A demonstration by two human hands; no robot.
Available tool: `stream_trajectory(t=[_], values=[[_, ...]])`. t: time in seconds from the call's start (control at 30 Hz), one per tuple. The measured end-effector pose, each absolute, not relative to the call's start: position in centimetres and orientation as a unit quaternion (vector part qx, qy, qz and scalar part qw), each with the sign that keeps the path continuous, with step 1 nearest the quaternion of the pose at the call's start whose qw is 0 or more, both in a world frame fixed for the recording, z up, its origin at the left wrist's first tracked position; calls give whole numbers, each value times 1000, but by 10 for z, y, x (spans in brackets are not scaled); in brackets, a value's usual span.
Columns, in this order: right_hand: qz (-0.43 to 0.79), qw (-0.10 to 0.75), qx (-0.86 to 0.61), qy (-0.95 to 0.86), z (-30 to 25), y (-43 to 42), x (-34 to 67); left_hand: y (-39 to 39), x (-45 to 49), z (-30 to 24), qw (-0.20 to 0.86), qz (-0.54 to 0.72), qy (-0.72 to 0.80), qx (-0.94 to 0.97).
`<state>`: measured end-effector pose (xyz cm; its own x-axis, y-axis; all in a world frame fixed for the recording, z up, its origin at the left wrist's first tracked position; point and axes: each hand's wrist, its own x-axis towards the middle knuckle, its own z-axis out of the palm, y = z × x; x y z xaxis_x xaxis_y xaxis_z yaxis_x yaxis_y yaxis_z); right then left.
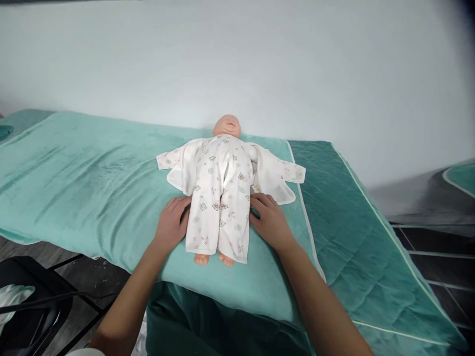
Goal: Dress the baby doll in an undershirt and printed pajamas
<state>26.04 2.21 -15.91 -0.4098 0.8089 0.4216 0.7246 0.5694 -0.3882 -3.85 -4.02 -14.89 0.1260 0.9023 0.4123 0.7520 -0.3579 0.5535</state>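
A baby doll [227,127] lies on its back, its head toward the wall. White printed baby pants [233,217] lie lengthwise over its front, reaching up close to the neck. The doll's bare feet [201,259] stick out below the pant hems. From under the pants a white baby shirt [272,173] spreads out to both sides, sleeves outstretched. My left hand [173,221] has its fingers closed at the left edge of the pants. My right hand [270,221] does likewise at the right edge. Both sets of fingertips are partly hidden against the fabric.
A light green cover [92,168] lies over the bed, with a darker quilted green one [356,222] at right. A pale wall [237,59] runs behind. At lower left stands a black folding chair [37,301] with a pale cloth [15,299] on it.
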Motion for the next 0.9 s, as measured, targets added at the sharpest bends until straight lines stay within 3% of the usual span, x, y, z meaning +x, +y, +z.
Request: stream_trajectory(t=[0.17,0.33,0.5,0.63,0.9], values=[[106,292,-444,-841,-162,24,262,-103,-30,-156,165,402,527,730],[144,306,-431,-837,-166,27,265,-120,-17,-154,19,393,505,768],[150,336,-424,-828,-164,27,266,-114,20,-138,-90,270,387,877],[108,306,-451,-831,-164,26,265,-108,40,-141,-197,235,359,882],[55,206,-491,-845,-162,28,258,-78,33,-136,-234,215,311,896]])
